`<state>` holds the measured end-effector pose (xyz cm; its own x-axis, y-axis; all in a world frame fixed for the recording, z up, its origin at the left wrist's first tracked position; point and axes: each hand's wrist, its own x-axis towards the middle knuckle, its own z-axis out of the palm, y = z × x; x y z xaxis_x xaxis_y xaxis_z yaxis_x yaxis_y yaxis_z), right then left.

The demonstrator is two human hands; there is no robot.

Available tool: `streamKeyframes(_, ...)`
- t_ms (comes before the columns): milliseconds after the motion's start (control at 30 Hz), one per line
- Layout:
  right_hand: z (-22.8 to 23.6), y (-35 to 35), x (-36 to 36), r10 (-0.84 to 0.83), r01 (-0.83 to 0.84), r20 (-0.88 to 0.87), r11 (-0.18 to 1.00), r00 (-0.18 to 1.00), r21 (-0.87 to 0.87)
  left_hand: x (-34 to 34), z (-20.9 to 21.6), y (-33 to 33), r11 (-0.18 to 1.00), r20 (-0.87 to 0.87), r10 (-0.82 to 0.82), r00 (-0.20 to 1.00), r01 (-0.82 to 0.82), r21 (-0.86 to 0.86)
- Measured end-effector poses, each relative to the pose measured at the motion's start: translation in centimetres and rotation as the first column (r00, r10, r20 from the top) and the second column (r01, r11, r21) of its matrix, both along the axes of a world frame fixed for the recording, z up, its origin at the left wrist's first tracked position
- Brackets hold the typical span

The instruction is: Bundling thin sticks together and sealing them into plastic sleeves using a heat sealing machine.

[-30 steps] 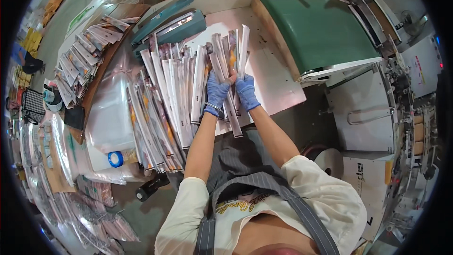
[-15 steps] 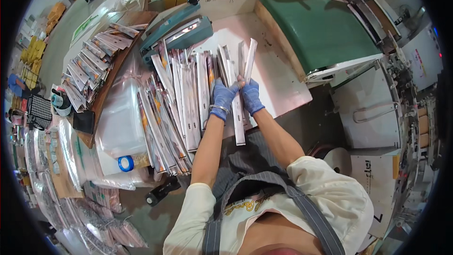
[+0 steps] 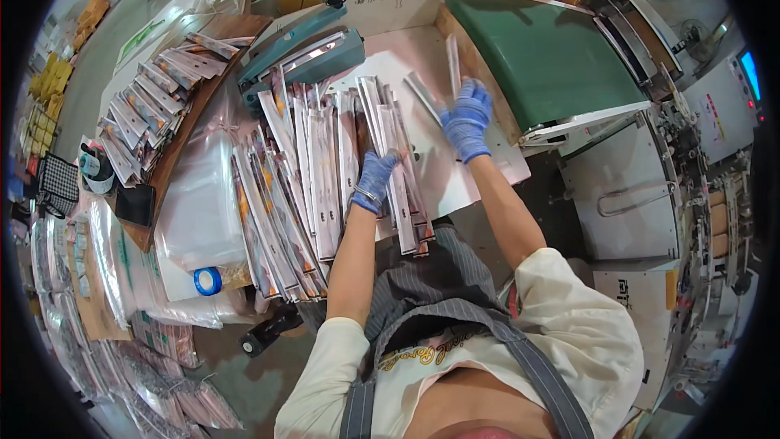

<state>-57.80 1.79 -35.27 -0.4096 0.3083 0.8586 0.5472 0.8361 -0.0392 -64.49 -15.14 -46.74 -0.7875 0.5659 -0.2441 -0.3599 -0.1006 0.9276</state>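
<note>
Where right fingers grip, slim packets jut out beyond.

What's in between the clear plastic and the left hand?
In the head view, a crowd of long, thin packets lies between the clear plastic and the left hand.

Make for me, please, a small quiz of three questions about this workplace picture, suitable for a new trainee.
1. Multiple choice: which colour is the wide belt surface? A red, B green, C yellow.
2. True or false: the blue roll lies to the left of the left hand.
3. Short answer: what does the right hand hold?

Key: 1. B. 2. True. 3. Long narrow packs.
</note>
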Motion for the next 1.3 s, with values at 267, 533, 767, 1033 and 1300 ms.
streamKeyframes(267, -8.5, -4.3, 0.7, 0.351, -0.319, -0.251, 0.154, 0.902, -0.935, 1.4, 2.5, 1.0, 0.999, 0.023, 0.006, 1.0, -0.007, 0.052)
streamKeyframes(533, -2.1, 1.9, -0.1, 0.207, -0.113, 0.149, 0.871, 0.967, -0.478, 1.8, 3.6, 0.9, 0.999, 0.014, 0.038, 0.999, -0.037, -0.013)
streamKeyframes(767, -4.9, -3.5, 0.6, 0.57, -0.273, -0.342, -0.205, 0.747, -0.94, 1.5, 2.2, 0.5, 0.97, 0.052, -0.067, 0.996, 0.053, 0.237)
streamKeyframes(1033, -3.3, -5.1, 2.3, 0.215, -0.398, -0.452, -0.252, 0.866, -0.882, 2.7, 4.0, 1.5, 0.995, -0.049, -0.039, 0.998, 0.043, 0.095)
streamKeyframes(1300, -4.5, -4.4, 6.3, 0.297, -0.214, -0.21, -0.017, 0.932, -0.977, 3.9, 3.2, 3.6, 0.933, 0.178, -0.093, 0.98, 0.024, 0.358)
